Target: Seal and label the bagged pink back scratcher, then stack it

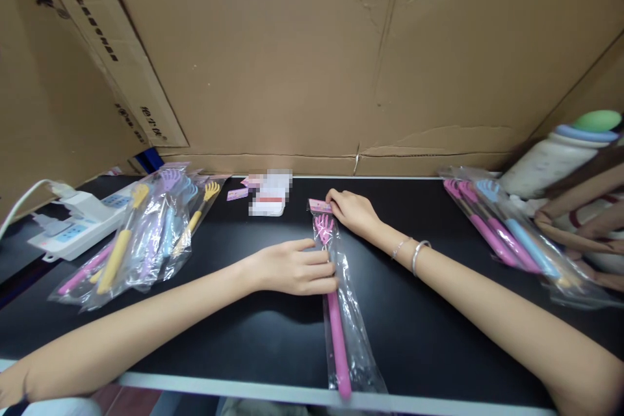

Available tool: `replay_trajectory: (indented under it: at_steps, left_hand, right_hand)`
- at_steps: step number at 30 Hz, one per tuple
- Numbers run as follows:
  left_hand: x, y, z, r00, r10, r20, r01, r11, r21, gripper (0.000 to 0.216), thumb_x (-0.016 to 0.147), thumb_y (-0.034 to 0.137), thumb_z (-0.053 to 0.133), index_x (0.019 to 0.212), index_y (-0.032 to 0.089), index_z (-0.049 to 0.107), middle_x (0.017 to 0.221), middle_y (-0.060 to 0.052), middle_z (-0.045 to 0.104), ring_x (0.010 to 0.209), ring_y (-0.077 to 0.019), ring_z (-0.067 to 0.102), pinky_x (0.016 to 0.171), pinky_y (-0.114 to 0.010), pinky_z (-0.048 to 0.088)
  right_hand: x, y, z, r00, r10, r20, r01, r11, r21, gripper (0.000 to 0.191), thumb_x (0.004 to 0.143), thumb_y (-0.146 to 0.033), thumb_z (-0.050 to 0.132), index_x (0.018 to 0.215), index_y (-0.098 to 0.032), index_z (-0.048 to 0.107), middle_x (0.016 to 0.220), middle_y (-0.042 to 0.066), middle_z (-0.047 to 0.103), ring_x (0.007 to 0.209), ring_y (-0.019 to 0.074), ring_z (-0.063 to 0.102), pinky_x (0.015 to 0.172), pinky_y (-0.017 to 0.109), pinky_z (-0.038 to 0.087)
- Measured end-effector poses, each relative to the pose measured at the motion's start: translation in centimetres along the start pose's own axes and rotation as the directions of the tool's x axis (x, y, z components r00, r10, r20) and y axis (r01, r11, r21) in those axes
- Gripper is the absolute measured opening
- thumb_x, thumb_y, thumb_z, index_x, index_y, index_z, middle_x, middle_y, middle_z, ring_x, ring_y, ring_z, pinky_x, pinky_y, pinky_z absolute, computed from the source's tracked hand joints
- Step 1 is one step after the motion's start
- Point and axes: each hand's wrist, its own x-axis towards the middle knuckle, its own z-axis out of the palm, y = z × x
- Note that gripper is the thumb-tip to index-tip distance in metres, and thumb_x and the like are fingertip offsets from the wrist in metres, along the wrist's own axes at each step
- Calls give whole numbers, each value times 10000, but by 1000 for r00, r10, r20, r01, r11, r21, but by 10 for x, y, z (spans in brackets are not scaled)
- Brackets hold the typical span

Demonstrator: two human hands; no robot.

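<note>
A pink back scratcher [336, 331] with a claw-shaped head lies lengthwise in a clear plastic bag [355, 318] in front of me. Its handle end reaches the table's front edge. My left hand [297, 268] rests across the metal shaft just below the claw, fingers stretched out and slightly apart. At the top of the bag, my right hand [351, 211] has its bent fingers closed on the right edge of a small pink card label [319, 206]. The thumb of that hand is mostly hidden.
Bagged back scratchers in several colours [146, 234] are heaped at left, beside a white power strip [80, 227]. More bagged scratchers [507, 227] lie at right, near a white bottle [550, 156]. Pink cards [238, 194] and a blurred white item [270, 192] sit before the cardboard wall [273, 65].
</note>
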Motion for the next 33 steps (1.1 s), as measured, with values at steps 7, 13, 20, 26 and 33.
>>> replay_trajectory:
  at_steps: [7, 13, 20, 26, 33]
  left_hand:
    - [-6, -6, -13, 990, 122, -72, -111, 985, 133, 109, 904, 217, 484, 875, 246, 585, 867, 54, 675, 751, -53, 585, 694, -174, 436]
    - [-35, -8, -21, 970, 196, -140, -154, 951, 268, 60, 861, 286, 544, 868, 276, 604, 947, 87, 674, 837, -62, 603, 713, -196, 465]
    - [-88, -22, -52, 997, 80, -13, -73, 957, 282, 46, 840, 278, 592, 882, 291, 608, 976, 104, 691, 895, -60, 627, 827, -182, 481]
    - [-151, -59, -76, 954, -251, 166, 199, 940, 279, 273, 910, 104, 417, 957, 279, 620, 1087, 88, 674, 940, -61, 607, 849, -211, 467]
    - [-196, -92, -71, 881, -406, 243, 309, 882, 356, 484, 980, 193, 149, 868, 205, 619, 828, 9, 655, 808, -111, 546, 686, -215, 405]
  right_hand:
    - [0, 2, 0, 1000, 8, -22, -7, 1000, 31, 209, 931, -282, 378, 1067, -205, 516, 898, 44, 663, 778, 171, 618, 636, 246, 348]
    - [-1, 0, -1, 999, 26, -36, -25, 998, 50, 237, 944, -311, 372, 1108, -193, 497, 944, 59, 675, 811, 179, 634, 638, 243, 364]
    - [0, -1, -3, 999, 32, -36, -32, 999, 23, 223, 936, -295, 392, 1088, -191, 517, 904, 56, 674, 751, 169, 622, 613, 243, 344]
    - [0, -2, -4, 999, 27, -21, -27, 1000, 6, 200, 934, -286, 390, 1030, -203, 545, 873, 44, 658, 731, 163, 608, 606, 243, 329]
    - [0, -2, -4, 1000, 25, -1, -25, 1000, -5, 208, 939, -279, 379, 1004, -205, 562, 860, 43, 660, 726, 161, 601, 610, 247, 321]
